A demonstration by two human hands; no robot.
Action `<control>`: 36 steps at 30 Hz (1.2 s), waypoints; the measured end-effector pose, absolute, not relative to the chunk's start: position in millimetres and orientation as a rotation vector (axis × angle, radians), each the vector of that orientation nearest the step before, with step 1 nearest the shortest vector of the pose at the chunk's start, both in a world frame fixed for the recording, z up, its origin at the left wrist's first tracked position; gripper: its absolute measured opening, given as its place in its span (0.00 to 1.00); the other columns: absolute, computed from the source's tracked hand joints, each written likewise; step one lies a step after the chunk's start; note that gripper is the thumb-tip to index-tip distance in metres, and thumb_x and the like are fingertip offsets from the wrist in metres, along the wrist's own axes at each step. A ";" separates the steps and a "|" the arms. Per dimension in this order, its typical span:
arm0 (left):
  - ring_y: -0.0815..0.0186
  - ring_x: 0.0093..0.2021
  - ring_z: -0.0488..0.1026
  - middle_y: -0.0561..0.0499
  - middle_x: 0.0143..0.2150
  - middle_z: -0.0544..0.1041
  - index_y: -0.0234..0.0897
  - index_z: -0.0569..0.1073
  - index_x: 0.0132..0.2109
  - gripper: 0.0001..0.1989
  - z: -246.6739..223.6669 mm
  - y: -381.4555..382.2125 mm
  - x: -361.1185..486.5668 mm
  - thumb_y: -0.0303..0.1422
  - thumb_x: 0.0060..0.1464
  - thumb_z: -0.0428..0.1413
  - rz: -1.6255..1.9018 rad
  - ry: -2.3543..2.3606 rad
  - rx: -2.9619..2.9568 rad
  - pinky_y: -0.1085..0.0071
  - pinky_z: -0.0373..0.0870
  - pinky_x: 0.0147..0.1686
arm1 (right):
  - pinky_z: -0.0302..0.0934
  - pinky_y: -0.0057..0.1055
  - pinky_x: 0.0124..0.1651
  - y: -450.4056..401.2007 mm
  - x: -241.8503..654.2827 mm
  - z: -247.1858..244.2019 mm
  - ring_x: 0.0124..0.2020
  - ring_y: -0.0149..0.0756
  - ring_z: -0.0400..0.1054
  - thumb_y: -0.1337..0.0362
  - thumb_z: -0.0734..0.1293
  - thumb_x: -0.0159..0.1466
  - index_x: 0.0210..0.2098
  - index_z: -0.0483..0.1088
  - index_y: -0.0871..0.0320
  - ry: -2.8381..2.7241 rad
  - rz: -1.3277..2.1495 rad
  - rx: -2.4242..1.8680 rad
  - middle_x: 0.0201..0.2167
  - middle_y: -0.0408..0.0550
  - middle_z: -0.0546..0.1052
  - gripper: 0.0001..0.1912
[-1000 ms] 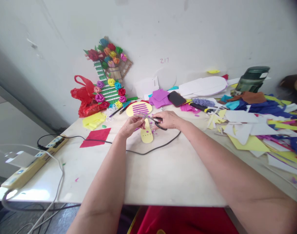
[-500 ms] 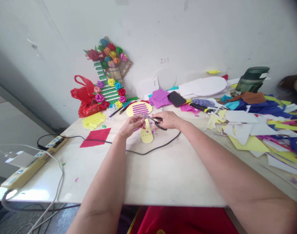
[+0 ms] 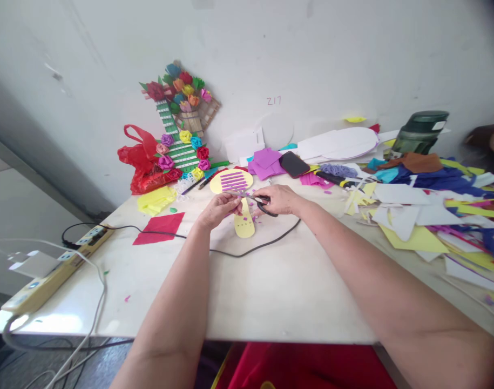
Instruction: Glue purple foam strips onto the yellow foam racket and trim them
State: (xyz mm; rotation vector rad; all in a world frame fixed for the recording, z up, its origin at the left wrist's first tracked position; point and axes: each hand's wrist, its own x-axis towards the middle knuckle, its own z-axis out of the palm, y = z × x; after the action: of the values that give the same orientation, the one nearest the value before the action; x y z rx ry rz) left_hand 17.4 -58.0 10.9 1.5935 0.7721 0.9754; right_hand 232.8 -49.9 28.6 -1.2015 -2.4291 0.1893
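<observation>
My right hand (image 3: 282,200) is closed on the black handles of a pair of scissors (image 3: 266,206), whose blades point left toward my other hand. The fingers of my left hand (image 3: 221,209) are pinched together beside the blades; whatever they hold is too small to make out. Under and behind my hands lies a yellow paper shape (image 3: 244,224), with a rounded lower part and an oval top that bears several purple strips (image 3: 234,181). Small purple bits are scattered around the blades and on the lower part.
A black cable (image 3: 241,255) loops in front of my hands. Purple paper (image 3: 266,163) and a phone (image 3: 294,164) lie behind. Paper scraps (image 3: 412,216) pile at the right, near a green bottle (image 3: 419,132). Red paper (image 3: 160,229) and a power strip (image 3: 56,270) are left.
</observation>
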 end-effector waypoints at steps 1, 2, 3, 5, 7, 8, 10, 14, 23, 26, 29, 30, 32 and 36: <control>0.73 0.24 0.68 0.51 0.24 0.71 0.31 0.71 0.30 0.14 11.1 -58.2 17.6 0.39 0.45 0.61 0.975 0.777 1.593 0.75 0.65 0.27 | 0.52 0.27 0.32 -50.0 232.7 28.7 0.33 0.35 0.67 0.41 0.66 0.46 0.41 0.72 0.47 -2.427 0.191 -1.204 0.30 0.41 0.76 0.27; 0.73 0.24 0.68 0.51 0.24 0.71 0.30 0.71 0.29 0.14 11.2 -58.4 17.6 0.40 0.45 0.61 0.974 0.782 1.591 0.75 0.64 0.26 | 0.52 0.27 0.32 -50.2 232.7 28.8 0.32 0.35 0.67 0.41 0.66 0.47 0.41 0.72 0.47 -2.427 0.194 -1.206 0.30 0.41 0.76 0.27; 0.73 0.24 0.68 0.51 0.24 0.71 0.30 0.71 0.28 0.14 11.3 -58.5 17.7 0.40 0.45 0.61 0.973 0.787 1.589 0.76 0.64 0.26 | 0.52 0.27 0.31 -50.5 232.7 28.9 0.32 0.34 0.67 0.42 0.66 0.47 0.41 0.72 0.47 -2.427 0.198 -1.206 0.30 0.41 0.76 0.26; 0.73 0.24 0.69 0.50 0.25 0.71 0.30 0.71 0.28 0.14 11.1 -58.3 17.6 0.39 0.45 0.61 0.971 0.788 1.581 0.76 0.64 0.26 | 0.51 0.27 0.31 -51.1 232.8 29.2 0.31 0.34 0.66 0.42 0.66 0.47 0.40 0.72 0.47 -2.428 0.206 -1.196 0.30 0.40 0.76 0.25; 0.73 0.24 0.69 0.50 0.25 0.71 0.30 0.71 0.28 0.14 10.4 -57.5 17.3 0.39 0.46 0.60 0.968 0.782 1.573 0.76 0.65 0.27 | 0.50 0.26 0.30 -51.9 232.9 29.6 0.30 0.33 0.65 0.42 0.66 0.47 0.38 0.72 0.48 -2.427 0.210 -1.178 0.29 0.40 0.75 0.25; 0.73 0.24 0.69 0.50 0.25 0.71 0.30 0.71 0.28 0.14 9.9 -57.0 17.1 0.39 0.46 0.60 0.966 0.779 1.568 0.76 0.65 0.27 | 0.50 0.26 0.30 -52.4 232.9 29.8 0.29 0.32 0.65 0.42 0.66 0.46 0.37 0.72 0.49 -2.424 0.212 -1.170 0.28 0.40 0.75 0.24; 0.73 0.24 0.69 0.50 0.25 0.71 0.30 0.71 0.28 0.14 8.8 -56.0 16.7 0.39 0.46 0.60 0.963 0.774 1.560 0.76 0.65 0.28 | 0.50 0.26 0.29 -53.1 232.7 29.9 0.28 0.31 0.64 0.42 0.66 0.46 0.34 0.72 0.50 -2.416 0.217 -1.161 0.26 0.40 0.74 0.23; 0.73 0.24 0.69 0.50 0.25 0.72 0.30 0.71 0.28 0.13 7.0 -54.7 16.0 0.39 0.47 0.60 0.971 0.765 1.542 0.76 0.65 0.27 | 0.49 0.26 0.29 -53.1 232.3 29.1 0.27 0.30 0.62 0.43 0.66 0.47 0.31 0.72 0.51 -2.400 0.223 -1.161 0.23 0.39 0.72 0.21; 0.72 0.24 0.70 0.52 0.25 0.72 0.32 0.70 0.32 0.12 6.9 -55.9 16.1 0.36 0.44 0.62 1.001 0.726 1.468 0.75 0.66 0.28 | 0.47 0.25 0.28 -53.3 232.1 30.5 0.24 0.28 0.60 0.49 0.70 0.46 0.30 0.73 0.53 -2.343 0.265 -1.159 0.20 0.38 0.71 0.16; 0.72 0.23 0.70 0.53 0.24 0.72 0.33 0.70 0.33 0.13 7.1 -56.1 16.5 0.36 0.44 0.62 1.023 0.735 1.467 0.75 0.67 0.28 | 0.46 0.25 0.27 -50.7 231.5 27.4 0.22 0.27 0.58 0.51 0.70 0.46 0.29 0.74 0.54 -2.327 0.307 -1.146 0.18 0.38 0.68 0.15; 0.72 0.23 0.70 0.52 0.23 0.73 0.32 0.70 0.32 0.13 6.6 -55.2 15.9 0.36 0.44 0.62 1.041 0.767 1.500 0.76 0.66 0.27 | 0.46 0.25 0.26 -44.4 232.0 20.2 0.22 0.27 0.56 0.49 0.69 0.46 0.28 0.74 0.56 -2.305 0.402 -1.064 0.17 0.37 0.66 0.17; 0.72 0.23 0.70 0.51 0.24 0.74 0.32 0.70 0.32 0.12 6.1 -54.7 15.5 0.36 0.45 0.62 1.046 0.773 1.511 0.76 0.66 0.27 | 0.46 0.25 0.26 -42.2 232.6 18.0 0.22 0.27 0.57 0.48 0.69 0.47 0.29 0.74 0.56 -2.283 0.435 -1.034 0.18 0.38 0.67 0.19; 0.72 0.25 0.71 0.49 0.26 0.75 0.31 0.70 0.33 0.12 5.0 -53.8 14.4 0.37 0.46 0.61 1.050 0.775 1.531 0.75 0.67 0.28 | 0.47 0.25 0.27 -39.4 234.2 15.8 0.23 0.28 0.58 0.47 0.68 0.47 0.33 0.74 0.57 -2.236 0.463 -1.001 0.20 0.39 0.68 0.22; 0.70 0.28 0.73 0.48 0.29 0.77 0.31 0.71 0.35 0.13 3.9 -53.4 13.7 0.37 0.47 0.60 1.065 0.758 1.562 0.73 0.69 0.31 | 0.49 0.26 0.28 -42.5 237.0 21.2 0.25 0.30 0.62 0.46 0.68 0.47 0.36 0.74 0.56 -2.255 0.376 -1.100 0.21 0.40 0.71 0.23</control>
State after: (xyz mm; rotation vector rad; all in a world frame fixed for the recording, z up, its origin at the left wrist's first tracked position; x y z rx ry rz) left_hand 13.7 -53.4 3.9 1.5623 0.7581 1.0652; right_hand 237.0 -42.5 21.2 -1.0998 -2.2547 0.3759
